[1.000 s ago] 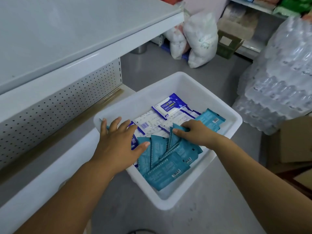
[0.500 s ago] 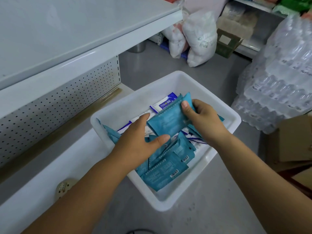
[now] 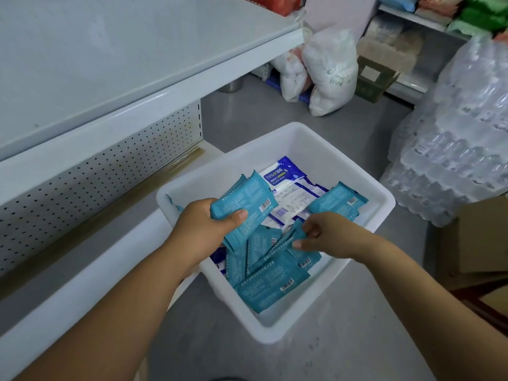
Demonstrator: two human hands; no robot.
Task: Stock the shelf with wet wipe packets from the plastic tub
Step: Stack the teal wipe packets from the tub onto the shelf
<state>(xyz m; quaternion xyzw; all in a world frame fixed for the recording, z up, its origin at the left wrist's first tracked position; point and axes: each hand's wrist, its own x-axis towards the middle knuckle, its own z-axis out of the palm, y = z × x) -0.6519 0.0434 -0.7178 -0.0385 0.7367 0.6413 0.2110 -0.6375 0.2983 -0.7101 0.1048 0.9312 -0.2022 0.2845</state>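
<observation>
White plastic tub (image 3: 277,332) sits on the grey floor (image 3: 310,116) mid-frame, its left corner right up against the front lip of the lower shelf (image 3: 63,306). The upper shelf (image 3: 110,64) juts out across the upper left, with a perforated back panel (image 3: 96,174) under it and bare deck below. There's open floor behind the tub and along the bottom of the frame. It's tighter on the right, where shrink-wrapped water bottles (image 3: 453,147) are stacked near the tub's far-right edge and a cardboard box (image 3: 483,237) sits below them.

Half a second back both hands were on one teal bundle over the middle of the tub. Now the left grip (image 3: 204,229) has that bundle of teal packets (image 3: 244,202) to itself, thumb clamped across it, just above the tub's left side. The right grip (image 3: 327,235) has dropped lower and is pinching the top edge of a standing teal packet (image 3: 286,242) still in the tub.

Inside the tub: more teal ones fanned out in the near corner (image 3: 272,281), another stack by the right wall (image 3: 338,202), and blue-and-white alcohol wipe packets (image 3: 286,174) lying flat toward the back.
</observation>
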